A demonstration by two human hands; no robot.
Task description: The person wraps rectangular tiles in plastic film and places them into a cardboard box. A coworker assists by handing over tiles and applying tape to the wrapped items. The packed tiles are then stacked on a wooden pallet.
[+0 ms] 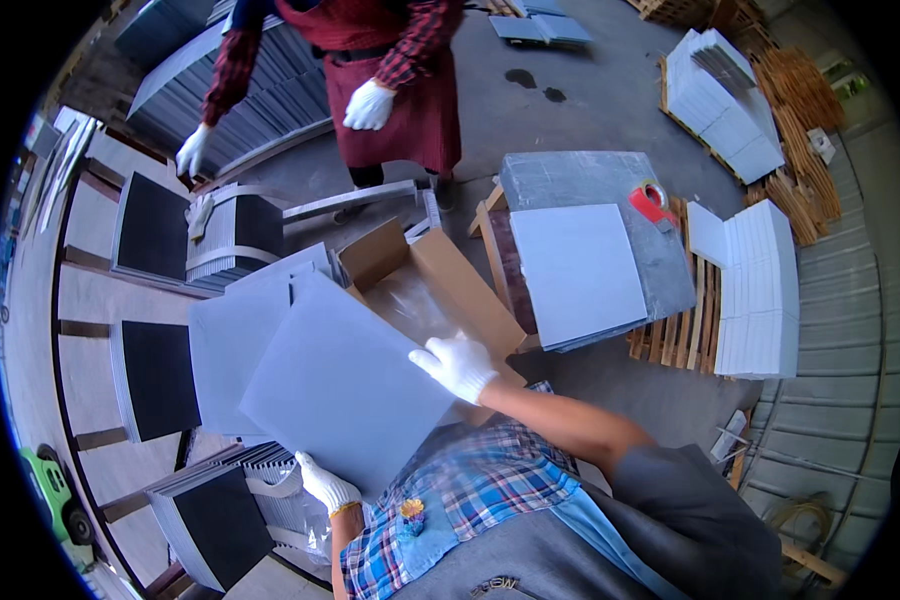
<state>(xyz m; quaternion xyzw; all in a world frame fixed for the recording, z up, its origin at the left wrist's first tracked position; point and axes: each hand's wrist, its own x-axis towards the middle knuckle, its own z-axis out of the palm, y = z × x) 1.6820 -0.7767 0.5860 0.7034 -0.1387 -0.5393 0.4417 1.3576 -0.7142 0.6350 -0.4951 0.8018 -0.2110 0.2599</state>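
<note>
A large grey square panel (345, 375) is tilted in front of me. My right hand (457, 367), in a white knit glove, is closed on its right edge with the thumb on the upper face. At the near left edge my left hand (327, 485), gloved too, grips the panel; some of its fingers are hidden. Just beyond my right hand stands an open cardboard box (465, 285) with clear plastic film (410, 300) inside. Another grey panel (230, 350) lies partly under the held one.
Stacked dark panels (155, 380) stand on a rack at the left. On the right, a work table (570, 180) carries a pale sheet (580, 275) and a red tape dispenser (653, 205). White boards (760, 290) stand on a pallet beyond. A co-worker in a red apron (395, 110) stands opposite.
</note>
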